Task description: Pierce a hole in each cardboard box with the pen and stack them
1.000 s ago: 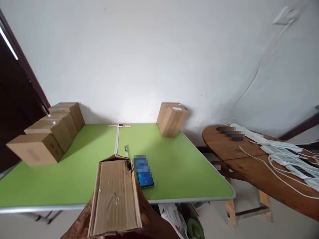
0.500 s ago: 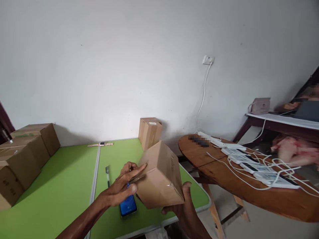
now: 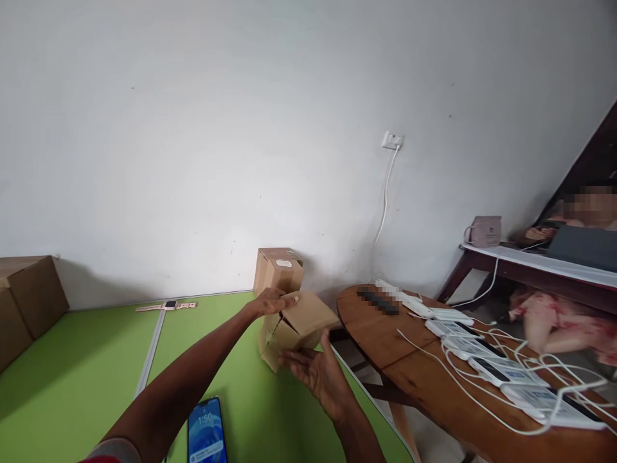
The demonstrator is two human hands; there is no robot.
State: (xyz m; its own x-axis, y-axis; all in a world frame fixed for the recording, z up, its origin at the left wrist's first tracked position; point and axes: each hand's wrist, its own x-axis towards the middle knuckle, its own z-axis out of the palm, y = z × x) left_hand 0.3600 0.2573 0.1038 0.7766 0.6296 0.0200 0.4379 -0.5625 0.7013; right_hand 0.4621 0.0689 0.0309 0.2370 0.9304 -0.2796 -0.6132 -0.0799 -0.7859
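Note:
A small brown cardboard box [image 3: 308, 313] is tilted between my two hands above the green table, with a dark gap along one flap. My left hand [image 3: 270, 302] grips its far left upper edge, fingers bent over the cardboard. From the front and right, my right hand [image 3: 321, 381] supports the box, its thumb up along the side and its fingers against the lower face. Just behind stands another cardboard box [image 3: 279, 267] with a white label, partly covered by my left hand. Whether the held box touches the table I cannot tell.
On the green table [image 3: 106, 347] are a lit phone [image 3: 207, 432], a pink-strapped watch [image 3: 169, 305] and more cardboard boxes [image 3: 36, 299] at left. A brown wooden table [image 3: 405, 360] on the right carries white devices [image 3: 506, 372] and tangled cables. A person sits farther right.
Both hands have carried the box away from me, towards the labelled box, and turned it. My left hand has shifted onto its upper edge. The view has swung slightly right.

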